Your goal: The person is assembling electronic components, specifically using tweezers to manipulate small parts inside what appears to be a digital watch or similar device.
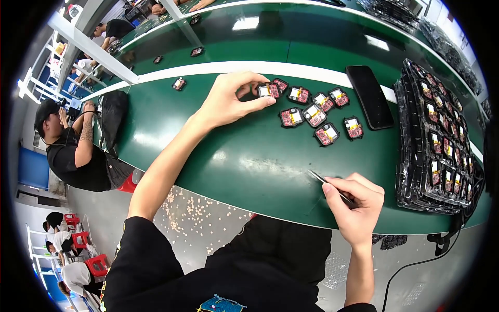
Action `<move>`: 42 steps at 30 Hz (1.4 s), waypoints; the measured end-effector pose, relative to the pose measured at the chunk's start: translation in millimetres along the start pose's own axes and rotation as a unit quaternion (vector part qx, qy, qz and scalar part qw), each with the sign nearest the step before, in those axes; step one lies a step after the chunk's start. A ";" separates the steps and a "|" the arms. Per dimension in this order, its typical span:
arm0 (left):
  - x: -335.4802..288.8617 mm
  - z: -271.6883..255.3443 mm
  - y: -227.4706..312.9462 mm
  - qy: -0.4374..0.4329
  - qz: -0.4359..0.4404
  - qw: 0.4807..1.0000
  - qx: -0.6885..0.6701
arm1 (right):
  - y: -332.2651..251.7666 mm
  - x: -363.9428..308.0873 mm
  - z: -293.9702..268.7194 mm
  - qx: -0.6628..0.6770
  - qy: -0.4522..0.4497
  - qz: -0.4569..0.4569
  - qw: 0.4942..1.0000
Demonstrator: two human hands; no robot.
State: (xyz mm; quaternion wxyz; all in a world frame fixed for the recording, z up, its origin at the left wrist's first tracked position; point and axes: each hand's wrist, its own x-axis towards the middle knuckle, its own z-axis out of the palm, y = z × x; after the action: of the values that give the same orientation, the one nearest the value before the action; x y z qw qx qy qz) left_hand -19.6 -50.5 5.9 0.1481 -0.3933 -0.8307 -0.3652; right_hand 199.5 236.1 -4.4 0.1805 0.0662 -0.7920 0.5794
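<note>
My left hand (235, 99) pinches a small open device (268, 91) between thumb and fingers. The device has a black rounded-square case with a red circuit board, a white part and a yellow strip inside. Just right of it, several like devices (315, 115) lie in a loose cluster on the green bench (249, 166). Nearer the front edge, my right hand (357, 205) is closed round slim dark tweezers (332, 190). Their thin tip points up and left over bare bench, apart from the devices.
A black phone (369, 97) lies right of the cluster. Beyond it stands a tall stack of black trays (434, 140) filled with devices. One device (179, 83) sits alone at left. A white rail (197, 69) borders the far side. A person (78, 145) sits by a black bag (112, 117).
</note>
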 end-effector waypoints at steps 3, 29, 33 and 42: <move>15.9 7.7 -11.8 -0.070 -0.025 0.997 -0.021 | -1.0 -0.7 -1.7 -0.010 0.003 0.005 1.000; 32.6 27.6 -4.3 -0.066 0.066 0.996 0.003 | 1.2 -1.9 -0.7 -0.028 -0.002 -0.003 1.000; 47.7 -11.9 -67.1 0.067 -0.011 0.982 0.176 | -1.0 -0.1 1.4 -0.028 0.001 -0.015 0.999; 35.2 -72.1 -183.9 0.019 -0.186 0.935 0.300 | -5.7 -0.5 1.7 -0.033 -0.005 0.002 0.999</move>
State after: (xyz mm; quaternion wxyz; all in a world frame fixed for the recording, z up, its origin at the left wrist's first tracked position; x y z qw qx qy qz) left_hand -185.4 -161.4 -15.7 0.2038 -0.1618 -0.9571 -0.1275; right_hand 201.5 232.6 0.0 0.1782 0.0616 -0.8117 0.5528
